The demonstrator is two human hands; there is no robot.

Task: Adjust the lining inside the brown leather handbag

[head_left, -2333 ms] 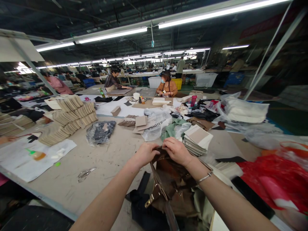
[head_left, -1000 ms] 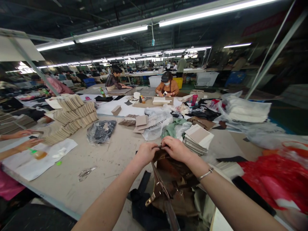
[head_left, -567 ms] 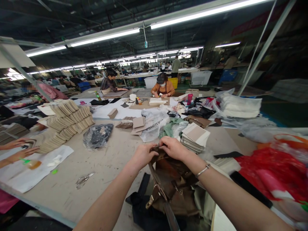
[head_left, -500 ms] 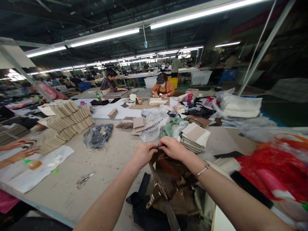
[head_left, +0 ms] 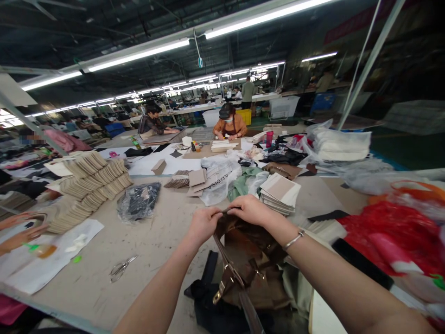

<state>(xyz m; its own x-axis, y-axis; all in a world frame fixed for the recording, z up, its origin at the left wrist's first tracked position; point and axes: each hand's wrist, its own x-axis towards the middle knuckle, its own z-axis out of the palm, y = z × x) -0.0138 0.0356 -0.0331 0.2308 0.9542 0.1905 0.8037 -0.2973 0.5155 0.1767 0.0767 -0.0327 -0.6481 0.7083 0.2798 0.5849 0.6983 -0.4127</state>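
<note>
A brown bag (head_left: 250,253) with gold-coloured metal fittings and straps lies on the table in front of me. My left hand (head_left: 205,225) pinches its far upper edge. Close beside it, my right hand (head_left: 249,211) grips the same edge, thumb and fingers pressed together. Between the hands the edge is drawn nearly straight, and the bag's opening faces me. Black fabric (head_left: 212,301) with a strap lies under the bag's left side. The fingertips partly hide the held edge.
Scissors (head_left: 122,269) lie at left on the table (head_left: 153,246). Behind them is a plastic-wrapped black bundle (head_left: 139,202). Stacked panels (head_left: 280,192) stand beyond my right hand, red plastic (head_left: 392,236) to the right. A co-worker's hands (head_left: 21,232) work at far left.
The view has shifted slightly, so the surroundings sit a little further left. My hands keep hold of the bag's edge, a little more of which shows between them.
</note>
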